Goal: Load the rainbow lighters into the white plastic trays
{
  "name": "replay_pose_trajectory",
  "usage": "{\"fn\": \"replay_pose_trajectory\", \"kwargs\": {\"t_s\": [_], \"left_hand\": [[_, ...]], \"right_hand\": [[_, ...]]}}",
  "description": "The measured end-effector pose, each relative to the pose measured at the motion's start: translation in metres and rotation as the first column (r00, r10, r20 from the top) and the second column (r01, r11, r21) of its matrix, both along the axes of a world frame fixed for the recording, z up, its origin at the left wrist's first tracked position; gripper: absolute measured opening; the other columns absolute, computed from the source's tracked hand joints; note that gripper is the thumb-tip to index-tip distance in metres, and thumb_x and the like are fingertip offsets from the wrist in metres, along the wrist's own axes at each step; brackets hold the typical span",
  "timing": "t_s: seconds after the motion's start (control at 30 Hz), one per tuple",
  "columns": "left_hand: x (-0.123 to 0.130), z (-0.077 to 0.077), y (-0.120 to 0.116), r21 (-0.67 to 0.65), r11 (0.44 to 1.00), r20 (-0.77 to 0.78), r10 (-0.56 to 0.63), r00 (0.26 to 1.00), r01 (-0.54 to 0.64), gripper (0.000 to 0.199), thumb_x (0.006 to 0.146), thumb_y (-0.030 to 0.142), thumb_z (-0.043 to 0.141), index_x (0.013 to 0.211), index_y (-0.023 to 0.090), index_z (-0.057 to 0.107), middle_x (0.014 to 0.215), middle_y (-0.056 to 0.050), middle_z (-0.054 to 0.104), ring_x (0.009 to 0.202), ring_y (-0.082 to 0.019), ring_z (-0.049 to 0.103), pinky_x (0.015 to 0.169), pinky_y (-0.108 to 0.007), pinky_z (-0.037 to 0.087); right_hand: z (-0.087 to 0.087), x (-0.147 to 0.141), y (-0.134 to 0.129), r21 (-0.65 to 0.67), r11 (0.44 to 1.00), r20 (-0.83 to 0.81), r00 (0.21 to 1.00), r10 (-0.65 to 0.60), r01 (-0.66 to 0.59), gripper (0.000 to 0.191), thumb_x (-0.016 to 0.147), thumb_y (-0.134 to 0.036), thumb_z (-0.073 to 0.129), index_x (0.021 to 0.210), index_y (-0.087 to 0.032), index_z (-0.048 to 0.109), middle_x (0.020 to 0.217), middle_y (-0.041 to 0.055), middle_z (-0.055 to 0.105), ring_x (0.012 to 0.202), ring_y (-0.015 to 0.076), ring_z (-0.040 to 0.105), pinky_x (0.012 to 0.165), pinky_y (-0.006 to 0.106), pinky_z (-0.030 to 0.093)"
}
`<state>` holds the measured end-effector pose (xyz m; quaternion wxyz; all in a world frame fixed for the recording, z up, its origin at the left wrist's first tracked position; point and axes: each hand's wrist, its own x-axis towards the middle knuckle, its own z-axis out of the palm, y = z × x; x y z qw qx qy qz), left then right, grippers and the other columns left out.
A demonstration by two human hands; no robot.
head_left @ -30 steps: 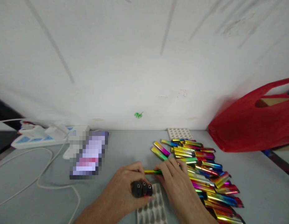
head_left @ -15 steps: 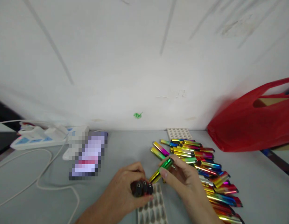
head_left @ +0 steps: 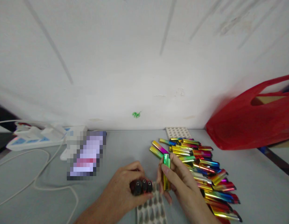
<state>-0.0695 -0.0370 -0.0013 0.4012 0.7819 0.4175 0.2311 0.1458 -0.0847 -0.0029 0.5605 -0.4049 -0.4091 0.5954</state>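
Observation:
My left hand (head_left: 118, 189) is closed round a bunch of lighters, whose three visible black ends (head_left: 143, 186) point towards me; the rest of them is hidden in the palm. A shiny green-and-gold lighter (head_left: 166, 174) stands almost upright in my right hand (head_left: 185, 186), pinched between thumb and fingers. Below and between the hands lies a pale tray (head_left: 138, 216) with rows of oval slots, partly covered by my left hand. Beside my right hand spreads a pile of metallic multicoloured lighters (head_left: 208, 163).
A second slotted tray (head_left: 178, 132) lies against the wall. At the right stands a red bag (head_left: 249, 119). On the left are a pixelated phone (head_left: 89, 152), a white power strip (head_left: 37, 141) and a looping white cable (head_left: 71, 188).
My right hand has turned the green-and-gold lighter from a slant to nearly upright, with its gold end now down. My left hand keeps its grip on the bunch, almost unmoved.

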Motion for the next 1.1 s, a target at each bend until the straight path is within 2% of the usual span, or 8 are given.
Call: {"fn": "replay_pose_trajectory", "kwargs": {"t_s": [0.07, 0.17, 0.27, 0.33, 0.4, 0.6, 0.87, 1.1], "left_hand": [[0.0, -0.001, 0.0, -0.001, 1.0, -0.005, 0.0, 1.0, 0.0, 0.019, 0.08, 0.014, 0.103, 0.082, 0.022, 0.087, 0.093, 0.002, 0.074, 0.085, -0.019, 0.074, 0.074, -0.027, 0.049], [-0.001, -0.003, 0.0, 0.001, 1.0, 0.004, 0.0, 1.0, 0.0, 0.017, 0.081, 0.014, 0.103, 0.086, 0.023, 0.088, 0.094, 0.002, 0.075, 0.085, -0.02, 0.074, 0.076, -0.027, 0.05], [-0.001, -0.003, 0.0, -0.014, 1.0, 0.02, -0.005, 1.0, 0.005, 0.017, 0.082, 0.012, 0.102, 0.087, 0.023, 0.089, 0.094, 0.002, 0.075, 0.086, -0.019, 0.075, 0.077, -0.027, 0.051], [-0.001, -0.002, -0.001, -0.024, 1.0, 0.024, -0.005, 1.0, 0.005, 0.017, 0.083, 0.013, 0.103, 0.086, 0.022, 0.089, 0.094, 0.002, 0.074, 0.086, -0.019, 0.075, 0.078, -0.027, 0.051], [-0.001, -0.001, -0.001, -0.022, 1.0, 0.019, -0.002, 1.0, 0.003, 0.017, 0.084, 0.014, 0.104, 0.087, 0.021, 0.089, 0.095, 0.001, 0.075, 0.087, -0.019, 0.076, 0.078, -0.027, 0.05], [0.002, -0.002, -0.001, -0.004, 1.0, 0.007, 0.009, 1.0, -0.009, 0.022, 0.08, 0.011, 0.107, 0.086, 0.021, 0.089, 0.096, 0.002, 0.075, 0.087, -0.019, 0.075, 0.077, -0.027, 0.05], [0.002, -0.002, -0.001, 0.003, 1.0, 0.0, 0.007, 1.0, -0.007, 0.022, 0.081, 0.007, 0.106, 0.084, 0.019, 0.088, 0.097, 0.001, 0.074, 0.087, -0.019, 0.075, 0.077, -0.027, 0.049], [0.001, -0.003, 0.0, 0.006, 1.0, -0.011, 0.004, 1.0, -0.004, 0.019, 0.083, 0.015, 0.108, 0.091, 0.02, 0.092, 0.098, 0.0, 0.075, 0.089, -0.02, 0.077, 0.079, -0.028, 0.052]], "right_hand": [[0.007, -0.001, 0.003, -0.059, 0.996, -0.103, 0.992, 0.066, -0.072, 0.037, 0.108, -0.06, 0.085, 0.113, -0.025, 0.073, 0.076, -0.0015, 0.072, 0.057, 0.0135, 0.058, 0.047, 0.021, 0.041], [0.011, -0.003, 0.003, -0.029, 0.984, -0.176, 0.97, 0.167, -0.175, 0.04, 0.11, -0.062, 0.082, 0.114, -0.025, 0.068, 0.064, -0.0084, 0.061, 0.048, 0.0096, 0.048, 0.045, 0.019, 0.039], [0.011, -0.002, 0.0, -0.033, 0.954, -0.234, 0.931, 0.281, -0.297, 0.036, 0.114, -0.061, 0.076, 0.116, -0.027, 0.065, 0.067, -0.0109, 0.055, 0.042, 0.0072, 0.038, 0.039, 0.019, 0.03], [0.009, -0.001, 0.0, -0.077, 0.943, -0.298, 0.91, 0.287, -0.323, 0.033, 0.11, -0.056, 0.082, 0.116, -0.028, 0.066, 0.069, -0.0116, 0.049, 0.045, 0.0067, 0.028, 0.041, 0.018, 0.022], [0.009, 0.001, 0.0, -0.085, 0.94, -0.347, 0.894, 0.283, -0.33, 0.035, 0.104, -0.054, 0.089, 0.11, -0.027, 0.068, 0.072, -0.0105, 0.042, 0.054, 0.009, 0.023, 0.046, 0.02, 0.022], [0.015, 0.003, 0.007, 0.082, 0.935, -0.308, 0.883, 0.354, -0.346, 0.062, 0.111, -0.071, 0.065, 0.071, -0.026, 0.049, 0.074, -0.0034, 0.04, 0.066, 0.0164, 0.034, 0.066, 0.032, 0.037], [0.017, 0.005, 0.006, 0.076, 0.907, -0.319, 0.852, 0.415, -0.414, 0.054, 0.107, -0.061, 0.072, 0.071, -0.026, 0.053, 0.072, -0.0027, 0.051, 0.061, 0.0152, 0.036, 0.067, 0.033, 0.032], [0.023, 0.01, 0.004, 0.065, 0.923, -0.354, 0.856, 0.377, -0.38, 0.057, 0.102, -0.064, 0.078, 0.065, -0.025, 0.058, 0.065, -0.0039, 0.037, 0.065, 0.0185, 0.033, 0.065, 0.037, 0.027]]}}
